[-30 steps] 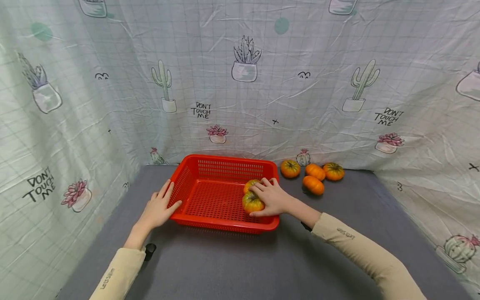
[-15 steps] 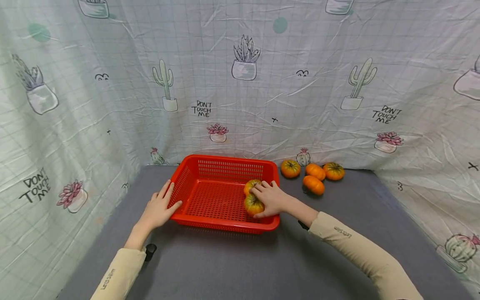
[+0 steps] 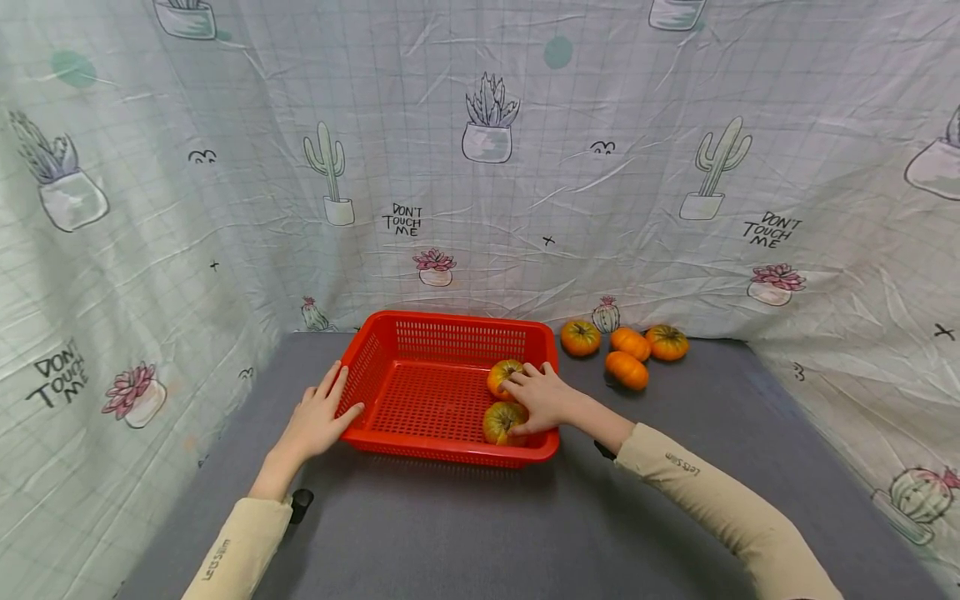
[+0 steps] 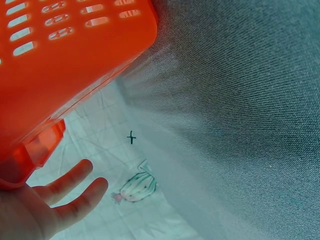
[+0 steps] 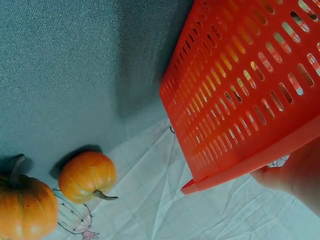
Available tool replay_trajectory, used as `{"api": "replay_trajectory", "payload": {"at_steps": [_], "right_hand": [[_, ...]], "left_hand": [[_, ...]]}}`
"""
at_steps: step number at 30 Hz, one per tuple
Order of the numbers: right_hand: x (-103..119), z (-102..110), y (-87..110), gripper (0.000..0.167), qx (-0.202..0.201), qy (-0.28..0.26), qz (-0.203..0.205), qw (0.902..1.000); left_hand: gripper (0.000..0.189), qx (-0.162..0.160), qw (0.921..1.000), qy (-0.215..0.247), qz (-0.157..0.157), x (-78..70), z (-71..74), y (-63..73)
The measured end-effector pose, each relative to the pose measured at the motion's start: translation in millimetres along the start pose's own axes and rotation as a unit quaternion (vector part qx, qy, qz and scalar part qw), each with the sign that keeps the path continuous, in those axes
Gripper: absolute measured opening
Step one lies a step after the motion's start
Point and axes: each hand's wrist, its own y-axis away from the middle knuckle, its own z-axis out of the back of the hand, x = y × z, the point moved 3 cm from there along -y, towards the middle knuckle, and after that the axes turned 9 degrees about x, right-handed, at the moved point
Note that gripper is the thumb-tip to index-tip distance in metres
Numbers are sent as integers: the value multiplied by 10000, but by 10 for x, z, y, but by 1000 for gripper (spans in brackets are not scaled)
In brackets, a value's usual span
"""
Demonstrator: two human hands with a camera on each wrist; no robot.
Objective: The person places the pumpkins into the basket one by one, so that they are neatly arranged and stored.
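Observation:
A red plastic basket (image 3: 427,400) with slotted walls stands on the grey table. Inside, along its right end, lie two small orange pumpkins: the back pumpkin (image 3: 501,377) and the greener front pumpkin (image 3: 499,423). My right hand (image 3: 546,398) reaches over the right rim, fingers spread at the back pumpkin and thumb against the front one. The basket wall hides most of this hand in the right wrist view. My left hand (image 3: 315,419) rests at the left rim, thumb over the edge and straight fingers along the outside.
Right of the basket, several orange pumpkins sit near the back edge, among them a left pumpkin (image 3: 580,338), a near pumpkin (image 3: 627,371) and a right pumpkin (image 3: 667,342). A cactus-printed curtain (image 3: 570,200) encloses the back and sides of the table (image 3: 450,533).
The front pumpkin has dropped slightly toward the basket's near side, away from the right hand's fingers, and a gap shows between the two pumpkins. My left hand stays put.

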Motion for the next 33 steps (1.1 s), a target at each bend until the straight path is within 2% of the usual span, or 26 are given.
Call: {"api": "replay_trajectory", "payload": {"at_steps": [5,12,22,33], "right_hand": [[3,16,25,62,-223,-28,90,9997],[-3,31,110,53,-948,-26,398,9947],[-55,-3,327,33,-2115,-387,584,9749],[-243,-119,496,23,-2619,-972,398,9594]], "left_hand": [[74,4,10000,-17,8,-6,-1,2],[75,15,10000,-4,45,-1,-8,5],[76,-18,10000,2,39,17,-27,0],[74,-26,10000,21,32,14,-34,-4]]}}
